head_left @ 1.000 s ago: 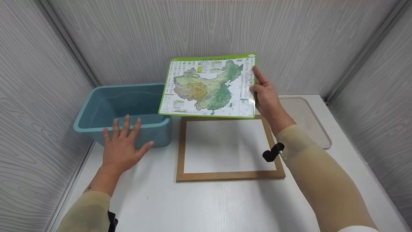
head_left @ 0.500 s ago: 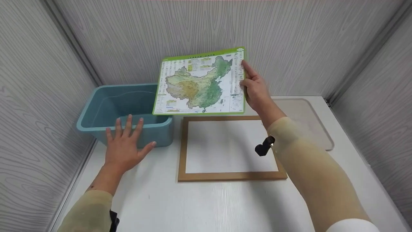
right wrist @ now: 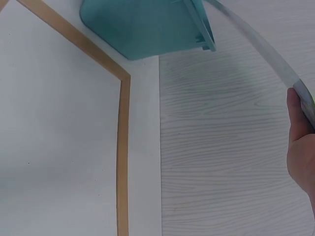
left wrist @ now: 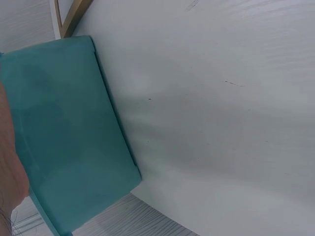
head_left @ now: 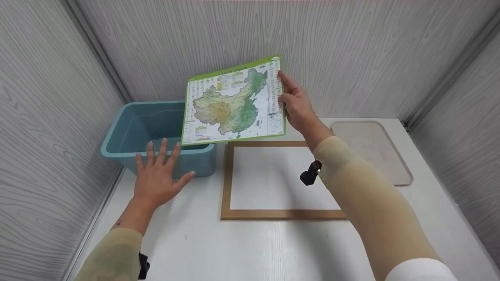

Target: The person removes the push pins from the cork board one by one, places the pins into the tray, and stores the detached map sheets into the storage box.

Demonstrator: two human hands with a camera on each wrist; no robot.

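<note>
Both hands are busy: my right hand pinches the right edge of one map board, tilted in the air over the near right corner of the teal bin, at about 11 o'clock from the wooden frame. My left hand lies flat and spread against the bin's front wall. On the white desk I count one bin, one frame, one beige tray at 2 o'clock. I judge this a carry toward the bin; next comes lowering the board inside, edge first.
</note>
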